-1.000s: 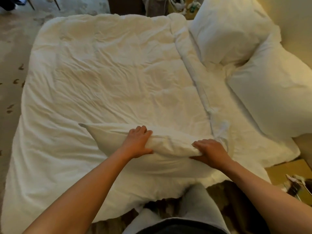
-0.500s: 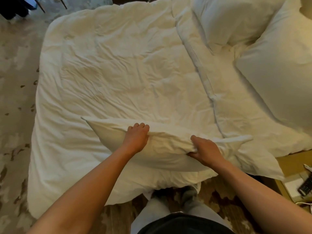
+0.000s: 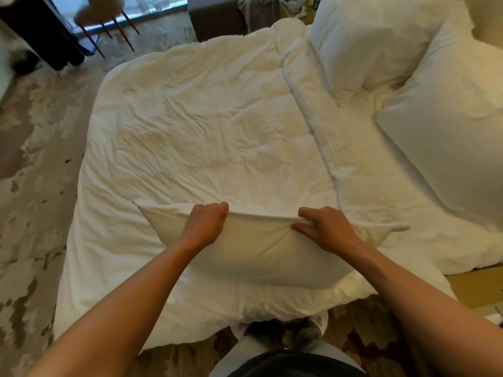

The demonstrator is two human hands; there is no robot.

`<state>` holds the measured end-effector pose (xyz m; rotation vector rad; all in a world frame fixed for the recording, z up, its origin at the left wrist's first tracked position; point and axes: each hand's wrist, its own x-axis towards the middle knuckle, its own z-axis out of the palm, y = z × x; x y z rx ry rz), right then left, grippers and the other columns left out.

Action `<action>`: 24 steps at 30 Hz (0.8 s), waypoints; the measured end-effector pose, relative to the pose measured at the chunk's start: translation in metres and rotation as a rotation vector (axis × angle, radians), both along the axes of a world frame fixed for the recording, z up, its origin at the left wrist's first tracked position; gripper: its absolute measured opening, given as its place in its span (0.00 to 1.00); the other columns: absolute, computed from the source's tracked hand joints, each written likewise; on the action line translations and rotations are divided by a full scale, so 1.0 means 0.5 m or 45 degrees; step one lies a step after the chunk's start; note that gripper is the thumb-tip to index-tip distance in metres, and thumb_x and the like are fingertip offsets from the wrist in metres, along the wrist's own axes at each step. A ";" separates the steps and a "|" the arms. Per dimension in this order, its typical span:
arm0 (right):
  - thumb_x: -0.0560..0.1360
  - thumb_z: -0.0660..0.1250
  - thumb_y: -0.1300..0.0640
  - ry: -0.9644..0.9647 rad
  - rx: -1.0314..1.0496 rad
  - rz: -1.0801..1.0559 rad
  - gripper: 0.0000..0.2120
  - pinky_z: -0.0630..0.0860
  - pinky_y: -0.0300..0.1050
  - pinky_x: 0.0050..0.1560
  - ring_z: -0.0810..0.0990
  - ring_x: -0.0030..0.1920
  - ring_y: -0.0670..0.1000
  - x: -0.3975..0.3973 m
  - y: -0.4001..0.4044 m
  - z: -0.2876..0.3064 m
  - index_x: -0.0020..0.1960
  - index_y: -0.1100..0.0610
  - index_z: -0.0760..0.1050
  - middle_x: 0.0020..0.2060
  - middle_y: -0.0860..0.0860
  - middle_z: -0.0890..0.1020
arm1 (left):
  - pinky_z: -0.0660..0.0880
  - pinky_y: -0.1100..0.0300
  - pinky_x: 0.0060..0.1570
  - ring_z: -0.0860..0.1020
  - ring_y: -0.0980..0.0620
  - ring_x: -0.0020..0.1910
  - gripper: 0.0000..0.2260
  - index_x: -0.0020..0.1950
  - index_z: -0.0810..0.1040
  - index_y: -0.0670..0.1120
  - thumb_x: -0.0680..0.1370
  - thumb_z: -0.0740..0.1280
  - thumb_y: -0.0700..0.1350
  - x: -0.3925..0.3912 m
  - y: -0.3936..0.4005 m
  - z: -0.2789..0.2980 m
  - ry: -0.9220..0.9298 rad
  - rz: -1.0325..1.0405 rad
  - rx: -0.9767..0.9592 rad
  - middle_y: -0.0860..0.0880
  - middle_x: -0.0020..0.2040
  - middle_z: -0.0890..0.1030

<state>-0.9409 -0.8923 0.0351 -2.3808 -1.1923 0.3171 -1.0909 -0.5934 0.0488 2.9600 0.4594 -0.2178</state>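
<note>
A white pillow lies across the near edge of the bed, on top of the white duvet. My left hand grips the pillow's far edge left of its middle, fingers curled over the seam. My right hand pinches the same edge further right, bunching the cover into a tight fold between the two hands. The pillow's right corner sticks out flat past my right hand.
Two large white pillows lean at the head of the bed on the right. A chair and dark furniture stand beyond the bed. Patterned carpet lies to the left. A yellowish nightstand is at the lower right.
Both hands shifted up to the pillow's far edge and now pull the cover taut between them. The camera view rose, showing more of the room.
</note>
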 end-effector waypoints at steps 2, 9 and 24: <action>0.78 0.72 0.42 -0.073 0.038 -0.059 0.13 0.70 0.47 0.34 0.81 0.36 0.59 0.041 -0.029 0.040 0.46 0.51 0.76 0.31 0.50 0.78 | 0.68 0.52 0.39 0.78 0.42 0.40 0.10 0.51 0.76 0.48 0.85 0.56 0.46 0.040 -0.030 0.029 -0.032 0.006 -0.035 0.48 0.41 0.81; 0.77 0.71 0.40 -0.072 -0.048 -0.450 0.14 0.72 0.49 0.37 0.81 0.40 0.57 0.175 -0.215 0.077 0.42 0.50 0.77 0.35 0.50 0.82 | 0.71 0.54 0.36 0.78 0.46 0.39 0.09 0.50 0.76 0.52 0.84 0.57 0.48 0.199 -0.198 0.047 -0.090 -0.104 -0.105 0.52 0.41 0.81; 0.77 0.74 0.53 -0.335 -0.109 -0.741 0.06 0.75 0.52 0.45 0.78 0.47 0.59 0.198 -0.286 0.004 0.48 0.55 0.88 0.48 0.53 0.84 | 0.77 0.51 0.41 0.77 0.47 0.47 0.10 0.51 0.81 0.47 0.83 0.59 0.44 0.255 -0.261 -0.023 0.116 -0.029 -0.087 0.49 0.48 0.78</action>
